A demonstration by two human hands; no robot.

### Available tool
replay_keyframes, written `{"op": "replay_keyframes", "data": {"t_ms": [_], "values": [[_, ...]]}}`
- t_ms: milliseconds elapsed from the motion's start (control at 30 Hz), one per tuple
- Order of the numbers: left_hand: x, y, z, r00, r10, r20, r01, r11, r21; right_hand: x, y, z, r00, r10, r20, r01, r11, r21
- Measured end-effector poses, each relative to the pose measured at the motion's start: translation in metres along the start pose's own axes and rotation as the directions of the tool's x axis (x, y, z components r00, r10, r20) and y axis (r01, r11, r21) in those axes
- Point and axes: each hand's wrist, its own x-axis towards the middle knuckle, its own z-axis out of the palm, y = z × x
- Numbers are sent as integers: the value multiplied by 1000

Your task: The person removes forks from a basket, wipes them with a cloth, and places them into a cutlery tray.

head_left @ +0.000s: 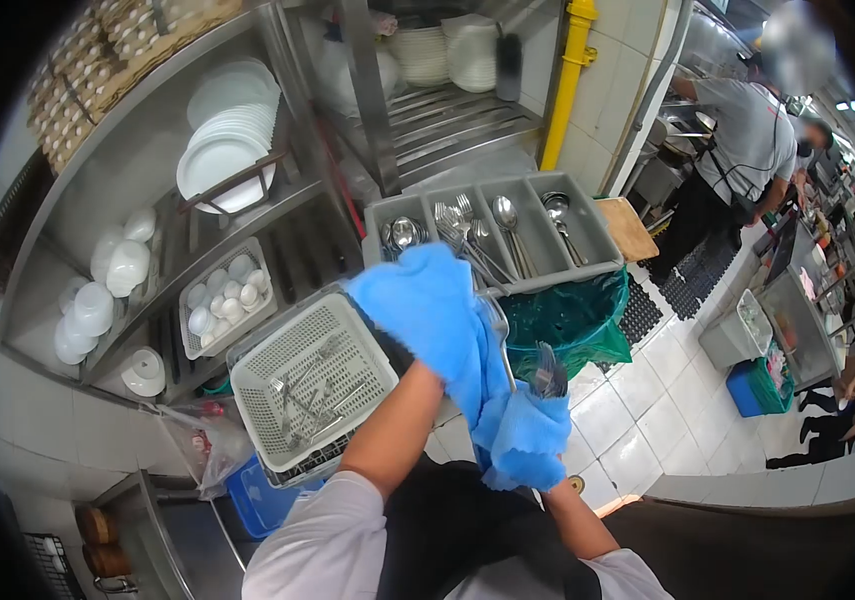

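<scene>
A blue cloth (488,395) covers both of my hands and stretches between them. My left hand (420,315) is inside its upper part, closed on the fabric, just in front of the cutlery tray (603,256); the fingers are hidden. Lower right, my right hand (530,440) is wrapped in the cloth around a bundle of forks (549,372), their heads pointing up. Between the hands, a single piece of cutlery (504,340) lies along the cloth's edge. The grey tray has compartments with spoons (511,235), forks (460,220) and more spoons (562,225).
A perforated basket (380,375) with loose cutlery stands left of my forearm. Under the tray hangs a green-lined bin (588,320). Shelves at left hold white plates (223,165), bowls (93,308) and a crate of eggs (198,345). A person (748,130) stands at upper right.
</scene>
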Motion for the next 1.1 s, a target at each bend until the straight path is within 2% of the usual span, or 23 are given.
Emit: {"op": "replay_keyframes", "data": {"t_ms": [67, 100, 133, 167, 200, 233, 267, 333, 400, 433, 467, 533, 600, 633, 700, 733, 767, 833, 867, 933, 967, 1000, 1100], "values": [[-33, -14, 26, 995, -62, 83, 62, 998, 2, 15, -9, -8, 999, -33, 29, 38, 981, -189], [-52, -20, 47, 991, -93, 91, 93, 996, -1, 16, -9, -7, 983, -83, 165, 168, 770, -616], [-62, -22, 60, 989, -126, 73, 127, 992, -6, 18, -9, -6, 946, -131, 297, 324, 376, -868], [-63, -24, 57, 985, -170, 36, 171, 985, -21, 17, -4, 0, 945, -166, 282, 285, 840, -462], [-64, -26, 54, 977, -214, -1, 214, 976, -41, 19, 0, -1, 948, -169, 270, 222, 958, -179], [-57, -24, 45, 992, -91, -89, 92, 996, 12, 22, 4, -1, 950, -173, 258, 145, 982, 124], [-51, -27, 32, 985, 34, -167, -22, 997, 77, 28, 15, -12, 991, 37, 128, 43, 818, -573], [-38, -39, 16, 995, -8, -100, 16, 997, 78, 34, 15, -16, 991, 87, -100, -118, 235, -965], [-68, -41, 43, 986, 161, 51, -169, 918, 359, 26, 10, -16, 935, -323, 144, 292, 474, -831], [-70, -38, 52, 986, 148, -82, -104, 912, 397, 23, 11, -19, 867, -458, 196, 432, 498, -752], [-62, -32, 49, 987, 138, -81, -94, 912, 399, 25, 17, -33, 881, -450, 145, 412, 581, -702], [-39, -7, 37, 999, -43, -18, 43, 999, -31, 30, 29, -67, 911, -409, 55, 361, 726, -586], [-33, 11, 31, 986, -147, -74, 141, 987, -78, 37, 28, -79, 933, -360, -15, 316, 837, -447], [-29, 13, 26, 983, 121, 138, -184, 662, 727, 40, 21, -79, 929, -370, -10, 326, 831, -450], [-36, 1, 42, 973, 81, 217, -222, 45, 974, 40, -8, -40, 941, -280, 189, 300, 950, -84], [-39, -6, 51, 965, 61, 256, -231, -270, 935, 38, -8, -34, 936, -265, 232, 269, 963, 15], [-47, -21, 57, 982, 165, 94, -139, 288, 947, 36, -8, -28, 929, -249, 275, 227, 968, 111], [-44, -25, 63, 916, -5, -401, 327, 585, 742, 36, -8, -32, 947, -291, 133, 318, 906, -278], [-53, -16, 72, 917, -3, -400, 324, 590, 739, 37, -9, -36, 946, -312, 92, 322, 855, -407], [-64, -7, 78, 994, 101, -43, 15, 261, 965, 39, -6, -55, 956, -266, 121, 292, 892, -345], [-67, -8, 76, 990, 124, 73, -95, 187, 978, 38, -7, -56, 960, -251, 128, 279, 904, -323], [-68, -12, 70, 982, 146, 122, -151, 200, 968, 35, -6, -56, 974, -213, 75, 217, 792, -571], [-60, -31, 48, 961, 249, 121, -215, 395, 893, 34, -3, -48, 982, -188, -7, 109, 600, -793]]}}
